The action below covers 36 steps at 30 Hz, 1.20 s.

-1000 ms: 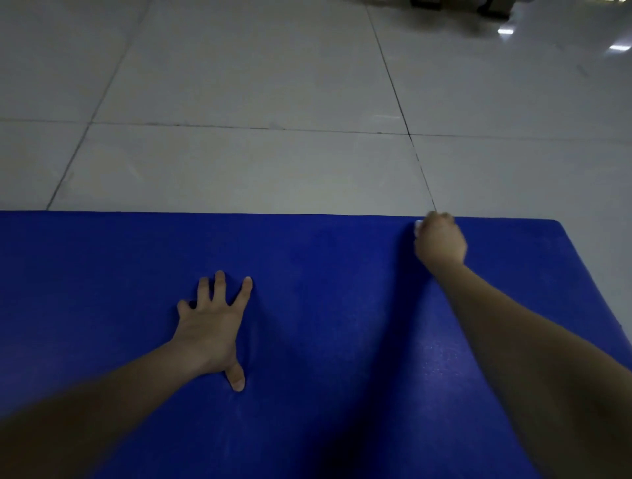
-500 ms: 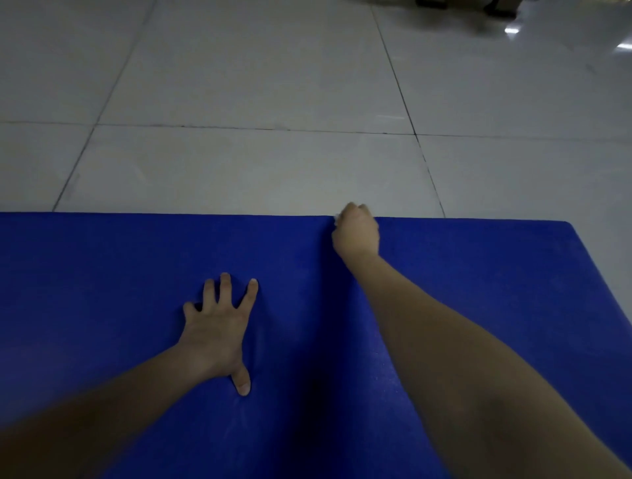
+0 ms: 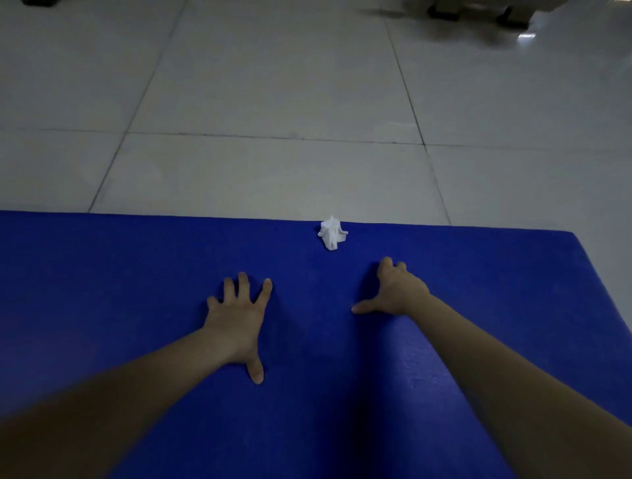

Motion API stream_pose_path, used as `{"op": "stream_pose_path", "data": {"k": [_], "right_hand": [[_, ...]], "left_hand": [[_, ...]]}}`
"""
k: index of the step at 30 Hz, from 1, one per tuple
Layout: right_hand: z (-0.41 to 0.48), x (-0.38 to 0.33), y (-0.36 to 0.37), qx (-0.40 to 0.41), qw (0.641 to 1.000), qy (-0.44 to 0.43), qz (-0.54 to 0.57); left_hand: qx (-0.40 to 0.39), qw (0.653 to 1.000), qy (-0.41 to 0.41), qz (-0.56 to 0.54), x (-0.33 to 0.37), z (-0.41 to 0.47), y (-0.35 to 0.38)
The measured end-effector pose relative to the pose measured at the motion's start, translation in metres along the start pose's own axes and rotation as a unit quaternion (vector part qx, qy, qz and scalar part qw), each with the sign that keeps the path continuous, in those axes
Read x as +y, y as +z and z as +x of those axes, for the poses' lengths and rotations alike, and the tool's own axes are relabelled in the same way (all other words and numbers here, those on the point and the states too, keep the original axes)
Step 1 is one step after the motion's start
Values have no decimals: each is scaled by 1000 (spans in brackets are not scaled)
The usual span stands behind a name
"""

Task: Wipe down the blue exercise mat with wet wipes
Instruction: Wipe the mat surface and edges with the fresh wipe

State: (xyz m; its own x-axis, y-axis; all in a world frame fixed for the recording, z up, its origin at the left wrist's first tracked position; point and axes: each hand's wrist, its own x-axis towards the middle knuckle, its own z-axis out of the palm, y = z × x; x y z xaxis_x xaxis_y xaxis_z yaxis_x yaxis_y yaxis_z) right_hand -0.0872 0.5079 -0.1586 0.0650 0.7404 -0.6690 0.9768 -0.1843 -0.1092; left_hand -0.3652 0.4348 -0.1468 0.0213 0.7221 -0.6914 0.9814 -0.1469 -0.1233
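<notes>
The blue exercise mat (image 3: 102,273) lies flat on a pale tiled floor (image 3: 273,102). Its far edge runs straight from left to right across the view. Its right-hand edge meets the far edge at a rounded corner and runs back toward the person. The left and near parts of the mat pass out of frame, so its long axis cannot be told.

Beyond the far edge the floor tiles are bare up to some dark objects (image 3: 478,13) at the top right and another dark item (image 3: 36,2) at the top left. Bare mat surface extends to the left of the left hand and to the right of the right hand.

A crumpled white wet wipe (image 3: 331,235) lies on the mat just inside the far edge, its peak reaching that edge. Its longer dimension runs roughly from the far edge toward the person. It touches neither hand and is nearer the right one.

The left hand (image 3: 236,318) rests palm down on the mat, with its fingers (image 3: 243,283) spread and pointing toward the far edge and its thumb pointing back toward the person. The right hand (image 3: 400,290) also rests on the mat and holds nothing. Its fingers (image 3: 386,265) are extended toward the wipe, and its thumb is stretched out toward the left hand.
</notes>
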Motion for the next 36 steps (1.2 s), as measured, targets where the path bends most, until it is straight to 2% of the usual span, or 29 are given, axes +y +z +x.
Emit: {"op": "stream_pose_path", "data": {"k": [2, 3, 6, 9, 11, 14, 18, 22, 26, 30, 33, 36], "right_hand": [[7, -2, -5, -10, 1000, -3, -16], [11, -4, -11, -19, 999, -4, -29], [18, -11, -25, -41, 998, -9, -55], [23, -11, -25, -52, 997, -10, -57], [26, -10, -22, -52, 997, -13, -57], [26, -10, -20, -48, 997, -13, -56], [27, -11, -21, -49, 997, -13, -64], [30, -11, -21, -37, 996, -18, -79], [33, -8, -20, -37, 995, -33, -83], [34, -7, -19, -39, 995, -26, -85], [32, -8, -20, -41, 995, -22, -85], [30, -7, -21, -38, 995, -20, -86]], "left_hand": [[5, 1000, 4, 22, 2, 4, -19], [31, 999, 21, 16, 5, 10, -32], [195, 976, 67, -68, 26, 42, -72], [320, 923, 114, -181, 53, 82, -94], [335, 909, 153, -196, 65, 103, -99], [332, 909, 190, -164, 72, 126, -101], [361, 903, 204, -108, 75, 141, -101], [350, 908, 212, -91, 68, 145, -106], [339, 915, 167, -138, 26, 142, -95], [343, 922, 62, -171, -45, 134, -74], [354, 908, -44, -220, -76, 129, -58], [350, 887, -140, -268, -67, 131, -54]]}}
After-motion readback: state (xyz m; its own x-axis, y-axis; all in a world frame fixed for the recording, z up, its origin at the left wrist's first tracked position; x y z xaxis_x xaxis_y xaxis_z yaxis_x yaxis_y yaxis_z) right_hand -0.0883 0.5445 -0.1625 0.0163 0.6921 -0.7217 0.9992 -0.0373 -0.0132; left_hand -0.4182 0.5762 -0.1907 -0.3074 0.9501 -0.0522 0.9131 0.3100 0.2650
